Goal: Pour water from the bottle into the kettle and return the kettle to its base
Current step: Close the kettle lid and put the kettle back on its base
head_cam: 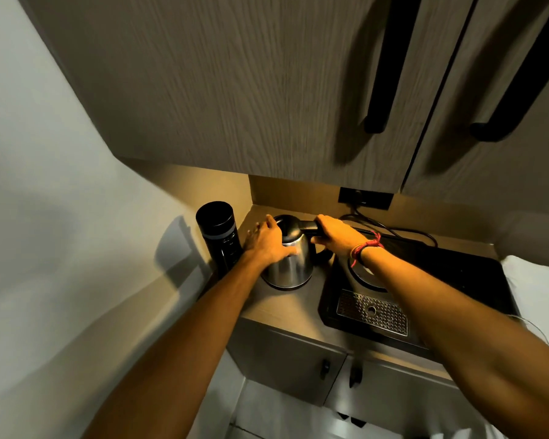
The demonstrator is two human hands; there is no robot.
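Observation:
A steel kettle (293,264) with a black lid and handle stands on the wooden counter, left of the black tray. My right hand (336,237) is closed around the kettle's black handle. My left hand (265,240) rests flat on the kettle's upper left side near the lid, fingers spread. A tall black bottle (217,234) with its cap on stands upright at the counter's left end, just left of my left hand. The round kettle base (362,278) sits in the tray, partly hidden under my right wrist.
The black tray (457,274) holds a perforated metal drip grate (373,312). A black cord (393,231) runs from a wall socket (365,198) behind it. Overhead cabinets with black handles hang low; a white wall lies to the left.

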